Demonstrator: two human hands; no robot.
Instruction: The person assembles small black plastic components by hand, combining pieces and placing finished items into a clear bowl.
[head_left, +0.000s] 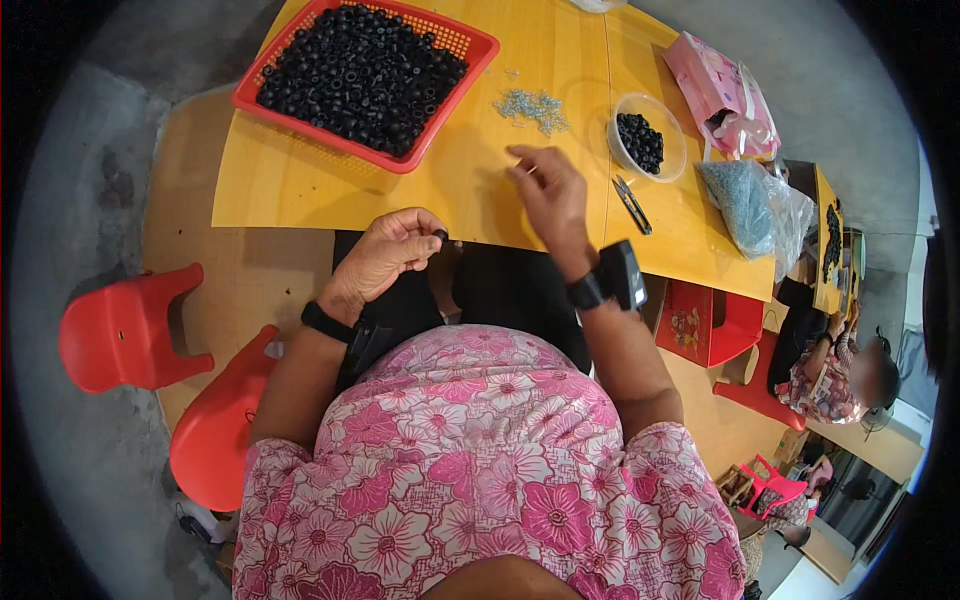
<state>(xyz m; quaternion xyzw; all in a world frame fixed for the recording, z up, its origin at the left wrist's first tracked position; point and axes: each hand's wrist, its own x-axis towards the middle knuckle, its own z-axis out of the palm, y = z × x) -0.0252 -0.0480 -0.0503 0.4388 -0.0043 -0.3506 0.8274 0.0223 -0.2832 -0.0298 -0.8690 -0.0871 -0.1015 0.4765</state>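
Note:
My left hand (390,252) is closed in a pinch at the table's near edge. Between its thumb and fingers sits a small black round part (440,235). Over the yellow table (400,205), my right hand (553,198) has its fingers curled in toward the thumb; whatever they hold is too small to make out. Just beyond the right hand lies a loose pile of small clear, silvery pieces (545,110). A red plastic basket (440,136) heaped with black round parts (360,75) stands at the far left.
Right of the pile is a clear round tub (677,150) holding black parts, with thread snips (632,206) beside it. Farther right are a pink bag (715,90) and a clear bag of small pieces (745,210). Red chairs (130,330) stand left; another person (825,375) sits right.

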